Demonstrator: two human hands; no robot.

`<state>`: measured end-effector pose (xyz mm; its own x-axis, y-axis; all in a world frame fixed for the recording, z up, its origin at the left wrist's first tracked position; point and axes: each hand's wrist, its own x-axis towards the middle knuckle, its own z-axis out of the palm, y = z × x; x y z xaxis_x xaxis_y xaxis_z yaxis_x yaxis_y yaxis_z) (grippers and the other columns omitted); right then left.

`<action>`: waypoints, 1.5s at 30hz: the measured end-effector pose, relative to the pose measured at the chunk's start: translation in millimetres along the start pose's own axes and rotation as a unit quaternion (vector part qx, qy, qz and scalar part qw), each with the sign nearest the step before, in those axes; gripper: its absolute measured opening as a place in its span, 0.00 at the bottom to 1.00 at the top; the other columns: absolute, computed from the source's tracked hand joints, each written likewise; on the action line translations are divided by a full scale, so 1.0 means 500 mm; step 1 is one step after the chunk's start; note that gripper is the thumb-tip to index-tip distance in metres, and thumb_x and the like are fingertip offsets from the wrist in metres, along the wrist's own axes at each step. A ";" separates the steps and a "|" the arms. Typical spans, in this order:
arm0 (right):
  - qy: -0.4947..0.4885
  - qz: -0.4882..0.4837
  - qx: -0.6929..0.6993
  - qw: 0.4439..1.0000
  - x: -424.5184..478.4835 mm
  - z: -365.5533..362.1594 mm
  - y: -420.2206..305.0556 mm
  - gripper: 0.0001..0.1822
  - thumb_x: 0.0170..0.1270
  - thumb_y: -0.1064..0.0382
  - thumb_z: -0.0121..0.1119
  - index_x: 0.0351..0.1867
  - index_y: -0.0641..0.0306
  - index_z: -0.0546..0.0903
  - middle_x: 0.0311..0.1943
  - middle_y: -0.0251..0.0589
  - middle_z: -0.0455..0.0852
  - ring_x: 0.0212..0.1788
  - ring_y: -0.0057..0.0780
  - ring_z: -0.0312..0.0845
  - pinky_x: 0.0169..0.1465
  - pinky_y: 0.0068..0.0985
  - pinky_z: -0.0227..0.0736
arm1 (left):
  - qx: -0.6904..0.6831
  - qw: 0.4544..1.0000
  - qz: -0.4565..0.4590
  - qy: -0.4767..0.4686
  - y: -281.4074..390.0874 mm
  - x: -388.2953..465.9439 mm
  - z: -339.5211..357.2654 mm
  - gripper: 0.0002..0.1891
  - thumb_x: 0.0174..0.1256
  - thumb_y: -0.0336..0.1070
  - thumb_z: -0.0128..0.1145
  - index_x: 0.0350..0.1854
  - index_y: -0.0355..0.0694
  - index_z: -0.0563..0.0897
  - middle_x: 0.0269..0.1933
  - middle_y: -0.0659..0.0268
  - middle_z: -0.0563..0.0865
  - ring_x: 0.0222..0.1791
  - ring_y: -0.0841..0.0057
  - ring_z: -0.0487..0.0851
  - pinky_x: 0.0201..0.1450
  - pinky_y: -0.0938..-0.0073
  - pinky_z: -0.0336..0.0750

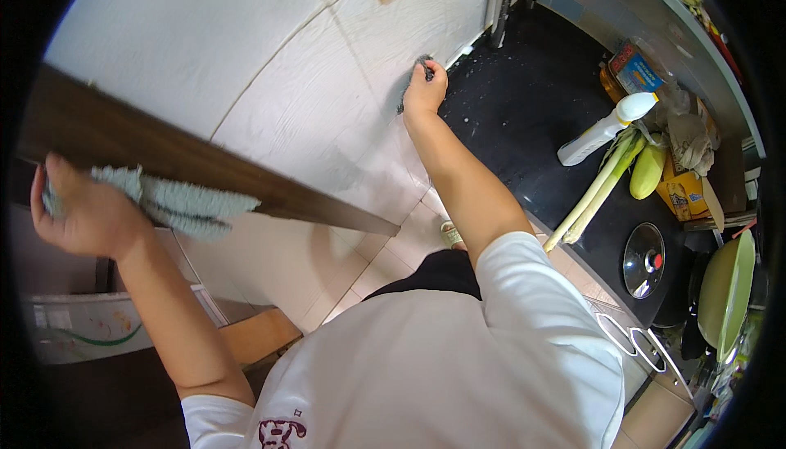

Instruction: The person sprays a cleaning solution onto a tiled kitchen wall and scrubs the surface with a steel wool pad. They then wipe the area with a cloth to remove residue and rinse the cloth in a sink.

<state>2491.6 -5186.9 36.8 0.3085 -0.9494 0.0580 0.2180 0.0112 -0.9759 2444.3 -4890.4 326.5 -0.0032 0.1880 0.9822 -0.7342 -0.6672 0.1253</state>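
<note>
My left hand (95,212) grips a pale green fluffy cloth (193,200) beside a dark brown wooden door frame (215,163). Part of the cloth lies along the wood's lower edge, and my palm hides the rest. Farther off, my right hand (425,93) pinches a dark grey scrubber (424,62), perhaps steel wool, against the white tiled wall (344,68). Wet-looking streaks and smears mark the tiles there. Right of that hand runs a black countertop (491,105), dotted with white specks.
On the countertop are a white spray bottle (599,136), leeks (599,191), a pale green gourd (648,169), an oil bottle (632,68) and a glass lid (638,268). A green basin (724,295) stands farther right. A wooden stool or board (261,332) is low at left.
</note>
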 end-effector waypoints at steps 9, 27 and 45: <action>-0.202 -0.234 0.023 0.951 -0.109 -0.012 0.016 0.23 0.62 0.71 0.42 0.60 0.76 0.63 0.63 0.61 0.59 0.68 0.52 0.48 0.69 0.39 0.41 | 0.061 0.986 -0.133 0.078 0.055 -0.012 -0.007 0.12 0.63 0.36 0.58 0.45 0.36 0.76 0.45 0.59 0.79 0.42 0.74 0.77 0.46 0.76 0.76; 0.015 -0.278 0.001 0.961 0.462 0.062 -0.030 0.22 0.61 0.69 0.44 0.58 0.72 0.66 0.59 0.56 0.65 0.63 0.50 0.58 0.66 0.37 0.50 | 0.167 0.974 -0.094 0.116 0.018 -0.001 -0.022 0.14 0.66 0.40 0.54 0.46 0.37 0.76 0.47 0.58 0.79 0.42 0.72 0.77 0.44 0.75 0.77; 0.017 -0.119 -0.042 0.992 0.342 0.049 0.087 0.23 0.61 0.70 0.42 0.59 0.75 0.65 0.61 0.56 0.64 0.64 0.48 0.57 0.67 0.34 0.50 | 0.114 0.981 -0.109 0.116 0.013 -0.003 -0.013 0.14 0.66 0.40 0.54 0.47 0.38 0.76 0.46 0.58 0.79 0.43 0.73 0.76 0.44 0.77 0.76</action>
<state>2576.8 -5341.2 9.3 0.2260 -0.9319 0.2836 0.2025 -0.2399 -0.9495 2434.8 -4890.4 324.7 -0.0359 0.4856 0.8735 -0.5638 -0.7315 0.3835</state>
